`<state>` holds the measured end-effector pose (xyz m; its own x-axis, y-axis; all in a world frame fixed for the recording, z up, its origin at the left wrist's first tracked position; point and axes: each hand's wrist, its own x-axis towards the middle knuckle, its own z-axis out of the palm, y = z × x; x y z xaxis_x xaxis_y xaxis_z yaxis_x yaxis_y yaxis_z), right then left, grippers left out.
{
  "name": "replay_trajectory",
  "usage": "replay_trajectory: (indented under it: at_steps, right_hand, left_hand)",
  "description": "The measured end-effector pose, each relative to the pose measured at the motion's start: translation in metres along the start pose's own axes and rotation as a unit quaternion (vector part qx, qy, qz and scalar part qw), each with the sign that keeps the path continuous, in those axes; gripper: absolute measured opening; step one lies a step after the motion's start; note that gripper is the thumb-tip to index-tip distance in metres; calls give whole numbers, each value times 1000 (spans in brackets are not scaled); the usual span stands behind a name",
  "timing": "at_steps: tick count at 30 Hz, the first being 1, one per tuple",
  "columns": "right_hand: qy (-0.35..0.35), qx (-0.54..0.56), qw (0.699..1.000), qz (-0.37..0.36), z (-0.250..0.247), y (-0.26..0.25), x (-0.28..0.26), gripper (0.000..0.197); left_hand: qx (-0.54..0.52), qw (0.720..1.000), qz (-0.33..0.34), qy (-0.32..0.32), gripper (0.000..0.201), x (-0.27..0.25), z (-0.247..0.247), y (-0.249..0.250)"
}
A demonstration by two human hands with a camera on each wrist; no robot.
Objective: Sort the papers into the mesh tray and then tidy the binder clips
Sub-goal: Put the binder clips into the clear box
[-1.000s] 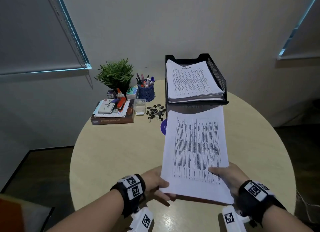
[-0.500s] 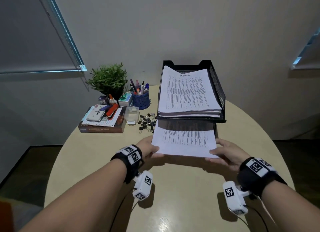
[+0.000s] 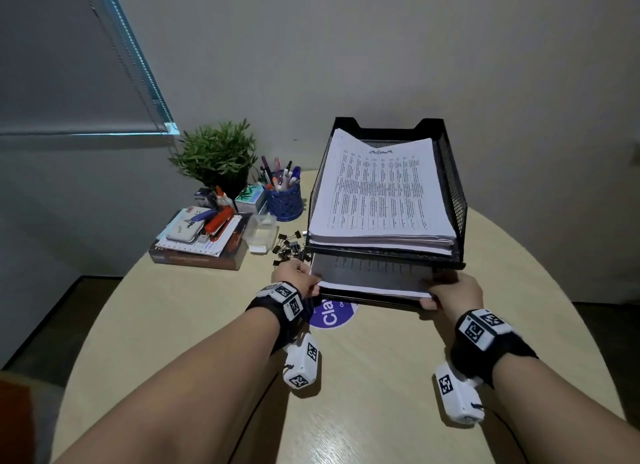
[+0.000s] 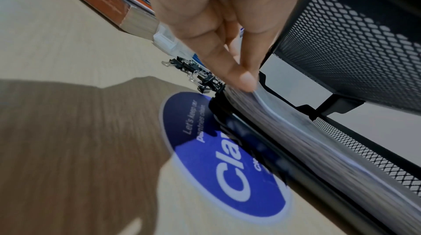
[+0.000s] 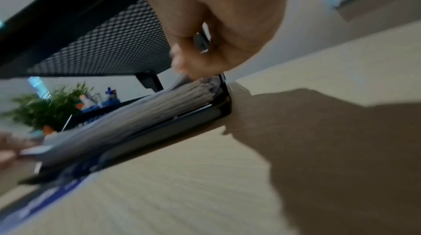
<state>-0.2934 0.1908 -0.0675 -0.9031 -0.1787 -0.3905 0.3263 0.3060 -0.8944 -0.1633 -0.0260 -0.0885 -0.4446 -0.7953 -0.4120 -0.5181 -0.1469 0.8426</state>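
A black two-tier mesh tray [image 3: 452, 186] stands at the back of the round table; its upper tier holds a thick stack of printed papers [image 3: 377, 193]. A second paper stack [image 3: 374, 276] lies in the lower tier under the upper one, its near edge level with the front rim. My left hand [image 3: 298, 280] is at the stack's left corner, straight fingertips [image 4: 246, 78] pressing on it. My right hand [image 3: 453, 290] grips the right corner, fingers [image 5: 182, 62] curled over the top sheets, thumb beneath. Loose black binder clips [image 3: 287, 247] lie scattered just left of the tray.
A round purple sticker [image 3: 332, 314] lies on the table under the tray's front left corner. Behind the clips stands a small clear box [image 3: 261, 233]. Further left are a book pile with a stapler [image 3: 201, 242], a blue pen cup [image 3: 284, 200] and a potted plant [image 3: 218, 152].
Both hands carried the paper stack from over the table's near side forward and slid it into the tray's lower tier. The purple sticker, earlier under the papers, now shows.
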Motion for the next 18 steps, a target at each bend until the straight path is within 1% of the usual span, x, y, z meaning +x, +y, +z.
replay_trajectory:
  at_steps: [1,2,3,4,5,7,8,11,14,16,18]
  right_hand:
    - [21,-61,998,-20,-1,-1,0,10]
    - [38,-133,989,-49,-3,-1,0,6]
    - [50,-198,976,-75,-5,-2,-1,10]
    - [54,-234,966,-93,-7,-3,-2,17]
    - [49,-245,962,-109,-7,-4,-7,20]
    - [21,-250,957,-145,-1,-5,-19,19]
    - [-5,-252,953,-165,5,-4,-27,18]
    - [-87,-250,941,-212,29,2,-50,27]
    - [-140,-246,934,-219,63,6,-64,26]
    - [-166,-251,929,-215,86,7,-70,18]
    - [-182,-256,926,-207,108,7,-78,14]
  left_hand:
    - [-4,1000,1,-1,32,-1,-1,0]
    - [-6,1000,1,-6,28,-2,-3,0]
    - [-2,1000,5,-10,24,-4,-6,-2]
    - [10,1000,10,-11,21,-5,-10,-3]
    - [31,999,17,-8,20,-5,-14,-5]
    - [89,996,32,2,18,-6,-26,-10]
    - [120,992,36,2,15,-5,-33,-13]
    - [212,976,49,-3,10,0,-54,-19]
    - [276,959,63,-9,9,8,-78,-20]
    - [310,948,76,-18,9,16,-90,-19]
    - [333,938,92,-36,5,25,-96,-17]
